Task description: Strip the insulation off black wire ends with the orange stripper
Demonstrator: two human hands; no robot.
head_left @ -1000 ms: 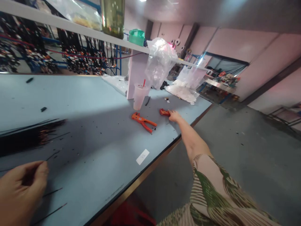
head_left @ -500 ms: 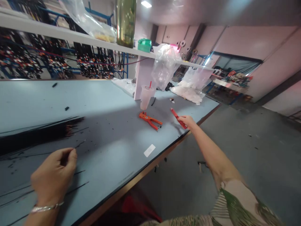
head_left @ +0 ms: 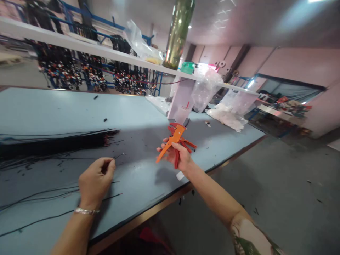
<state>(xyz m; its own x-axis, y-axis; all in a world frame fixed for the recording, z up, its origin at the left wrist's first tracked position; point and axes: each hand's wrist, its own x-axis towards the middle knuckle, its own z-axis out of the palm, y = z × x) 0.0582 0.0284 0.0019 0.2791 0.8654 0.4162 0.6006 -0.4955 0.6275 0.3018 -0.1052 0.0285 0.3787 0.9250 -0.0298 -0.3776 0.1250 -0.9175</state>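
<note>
My left hand (head_left: 96, 181) is closed in a pinch on a thin black wire (head_left: 119, 156), whose end sticks out past the fingertips. In my right hand (head_left: 184, 158) is an orange and red wire stripper (head_left: 178, 133), raised above the table with its jaws pointing away and its handles apart. Partly hidden behind it, a second orange-handled tool (head_left: 190, 143) lies on the table. A thick bundle of black wires (head_left: 66, 145) rests at the left, its cut ends towards the middle. Several loose black wires (head_left: 47, 217) run under and beside my left wrist.
Above the table (head_left: 143, 170) runs a white shelf (head_left: 106, 52) carrying a green bottle (head_left: 178, 35) and a green container (head_left: 187, 67). Plastic bags (head_left: 204, 90) hang by its upright (head_left: 180, 101). A small white label (head_left: 180, 175) lies near the front edge, beneath my right forearm.
My right hand has come back from the table's right side towards the middle, lifting the wire stripper off the table region there. My left hand keeps its pinch. The view has shifted left.
</note>
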